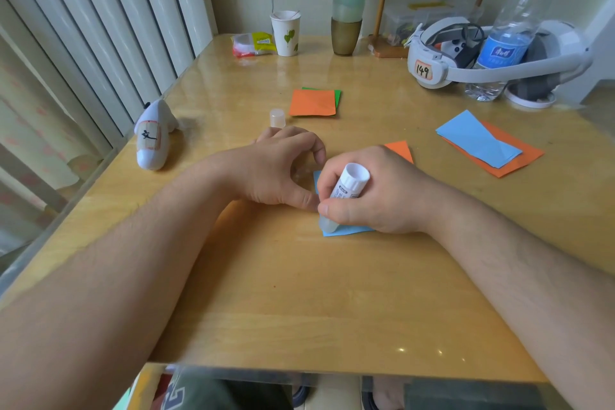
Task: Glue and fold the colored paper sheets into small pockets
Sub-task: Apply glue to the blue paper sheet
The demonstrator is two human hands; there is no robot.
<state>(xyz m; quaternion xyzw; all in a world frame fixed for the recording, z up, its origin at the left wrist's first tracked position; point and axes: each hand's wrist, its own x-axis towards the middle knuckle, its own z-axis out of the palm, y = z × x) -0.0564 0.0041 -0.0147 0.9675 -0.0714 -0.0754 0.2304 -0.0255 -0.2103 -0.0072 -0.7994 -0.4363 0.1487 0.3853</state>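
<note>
Right hand (372,196) fingers wrapped around white glue stick (346,191) tilted toward one o'clock on small blue paper sheet (349,230); left hand (283,170) fingers curled, thumb pressing same sheet.

I see a honey-yellow wood-grain bench (299,293). A light blue sheet (346,230) lies under the white glue stick (349,185), which has black print on its label. Farther back, an orange square (312,102) covers a green one (338,95). At right, a blue strip (476,138) crosses an orange sheet (519,160). The paper cup (286,33) is white with green leaves; the bottle (519,20) wears a blue cap and label.
</note>
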